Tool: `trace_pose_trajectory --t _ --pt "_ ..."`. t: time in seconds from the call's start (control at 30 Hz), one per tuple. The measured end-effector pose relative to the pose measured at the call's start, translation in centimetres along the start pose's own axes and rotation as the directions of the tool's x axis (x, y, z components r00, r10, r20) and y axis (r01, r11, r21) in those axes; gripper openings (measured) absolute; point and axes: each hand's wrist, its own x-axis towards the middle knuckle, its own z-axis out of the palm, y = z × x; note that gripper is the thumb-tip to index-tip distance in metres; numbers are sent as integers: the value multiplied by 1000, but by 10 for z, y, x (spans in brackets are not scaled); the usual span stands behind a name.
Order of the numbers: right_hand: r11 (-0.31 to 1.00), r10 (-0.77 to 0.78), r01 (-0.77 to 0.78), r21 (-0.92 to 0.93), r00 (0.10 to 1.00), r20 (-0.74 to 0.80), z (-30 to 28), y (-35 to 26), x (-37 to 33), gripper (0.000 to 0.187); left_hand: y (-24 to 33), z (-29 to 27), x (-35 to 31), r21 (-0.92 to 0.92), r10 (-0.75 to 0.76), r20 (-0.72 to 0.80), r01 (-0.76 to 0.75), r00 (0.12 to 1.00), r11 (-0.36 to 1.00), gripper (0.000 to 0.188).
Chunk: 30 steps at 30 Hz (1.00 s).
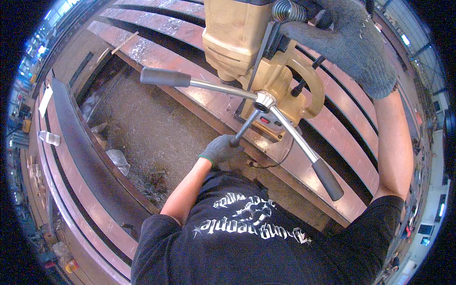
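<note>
A tan magnetic drill press (247, 52) stands on a long rust-brown steel beam (332, 128). Three chrome feed-handle spokes with black grips radiate from its hub (264, 100). My left hand (219, 150), in a dark grey glove, is closed around the grip of the lowest spoke. My right hand (349, 40), also gloved, rests on top of the drill near its coiled cable (285, 9). One free spoke grip (164, 76) points left, another (327, 179) points down-right.
More rusty steel beams (156, 23) lie parallel beyond the drill. A curved dark steel member (80, 147) runs along the left. Metal shavings and scraps of clear plastic (118, 161) cover the floor between them. A plastic bottle (49, 137) lies at far left.
</note>
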Motion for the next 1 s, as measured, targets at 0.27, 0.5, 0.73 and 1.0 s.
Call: trace_pose_trajectory --t 0.27,0.5,0.73,1.0 --pt "995 68 -70 74 997 39 -5 -7 -1 31 5 -3 -2 31 -31 19 30 999 999 41" --pt "860 162 -147 488 987 11 -11 5 -4 32 15 -9 -5 48 -29 16 29 999 998 40" --pt "936 232 -212 280 972 -38 -18 -15 -22 37 12 11 0 -148 -10 118 27 993 989 39" --pt "949 293 -253 191 929 -226 -12 -21 -46 39 12 14 -3 -144 84 30 -79 996 986 35"
